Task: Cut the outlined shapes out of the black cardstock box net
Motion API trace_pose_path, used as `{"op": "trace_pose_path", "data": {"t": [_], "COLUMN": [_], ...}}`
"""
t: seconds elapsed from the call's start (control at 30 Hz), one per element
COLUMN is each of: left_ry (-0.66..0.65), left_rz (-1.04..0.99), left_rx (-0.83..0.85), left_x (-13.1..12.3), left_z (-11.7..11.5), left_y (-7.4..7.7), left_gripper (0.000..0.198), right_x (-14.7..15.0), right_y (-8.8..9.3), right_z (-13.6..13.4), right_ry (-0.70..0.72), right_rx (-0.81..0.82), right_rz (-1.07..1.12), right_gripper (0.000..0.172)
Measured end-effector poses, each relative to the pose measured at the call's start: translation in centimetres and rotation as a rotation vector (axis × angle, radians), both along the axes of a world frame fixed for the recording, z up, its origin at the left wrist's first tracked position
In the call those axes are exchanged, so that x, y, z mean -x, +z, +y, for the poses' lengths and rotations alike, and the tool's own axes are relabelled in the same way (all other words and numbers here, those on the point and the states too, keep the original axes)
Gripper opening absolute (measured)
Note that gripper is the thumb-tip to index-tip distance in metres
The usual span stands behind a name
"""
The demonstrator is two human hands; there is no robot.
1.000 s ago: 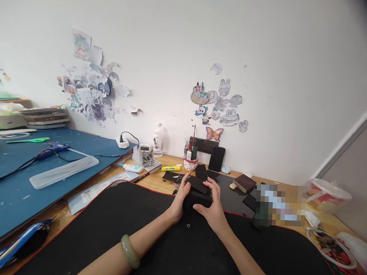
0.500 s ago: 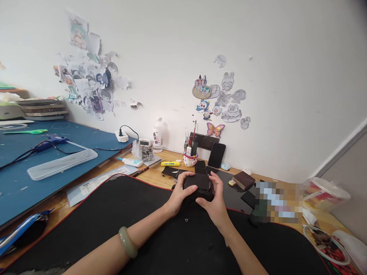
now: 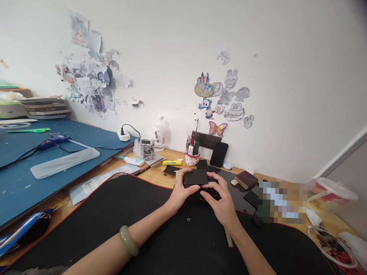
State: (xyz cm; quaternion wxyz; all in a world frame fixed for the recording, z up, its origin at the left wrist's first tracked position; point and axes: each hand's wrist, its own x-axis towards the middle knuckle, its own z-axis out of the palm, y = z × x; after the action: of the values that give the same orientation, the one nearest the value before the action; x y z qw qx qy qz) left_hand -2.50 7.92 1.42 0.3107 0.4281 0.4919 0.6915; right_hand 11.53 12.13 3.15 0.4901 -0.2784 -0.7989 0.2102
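My left hand and my right hand meet at the far edge of a black desk mat. Between them they grip a small black box. A flat black card piece rests on top of the box, under my left thumb and fingers. My right hand curls over the box's right side, and a jade bangle sits on my left wrist. More black card pieces lie on the wooden desk just behind.
A blue cutting mat with a glue gun fills the left. A water bottle, pen cup, phone and brown book line the wall. A clear tub and a tape roll sit right.
The hands have tipped the black box, and the flat card piece now lies on top under my left fingers. My right hand slid over the box's right side. The view shifted slightly.
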Motion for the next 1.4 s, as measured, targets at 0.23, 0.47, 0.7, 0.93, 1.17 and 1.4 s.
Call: {"op": "trace_pose_path", "data": {"t": [0.23,0.47,0.7,0.93,1.17,1.4], "left_ry": [-0.068,-0.099,-0.111,-0.136,-0.363,-0.39], "left_rz": [0.102,0.097,0.083,0.015,-0.256,-0.487], "left_rx": [-0.059,-0.046,-0.052,-0.083,-0.098,-0.068], "left_x": [0.3,0.3,0.5,0.5,0.4,0.9], "left_z": [0.5,0.5,0.8,0.8,0.2,0.7], "left_y": [-0.8,-1.1,-1.3,-1.0,0.5,0.8], "left_gripper": [0.058,0.065,0.074,0.079,0.055,0.045], "right_x": [0.0,-0.6,-1.0,-1.2,-1.7,-2.0], "right_y": [0.5,0.8,1.3,2.2,1.8,1.3], "right_z": [-0.7,-0.4,0.4,0.3,1.1,1.9], "right_ry": [0.033,0.061,0.056,0.157,0.123,0.125], "right_rx": [-0.076,-0.093,0.183,0.444,0.695,0.812], "right_rz": [0.031,-0.063,-0.117,-0.066,0.241,0.475], "right_gripper": [0.009,0.007,0.01,0.013,0.023,0.02]}}
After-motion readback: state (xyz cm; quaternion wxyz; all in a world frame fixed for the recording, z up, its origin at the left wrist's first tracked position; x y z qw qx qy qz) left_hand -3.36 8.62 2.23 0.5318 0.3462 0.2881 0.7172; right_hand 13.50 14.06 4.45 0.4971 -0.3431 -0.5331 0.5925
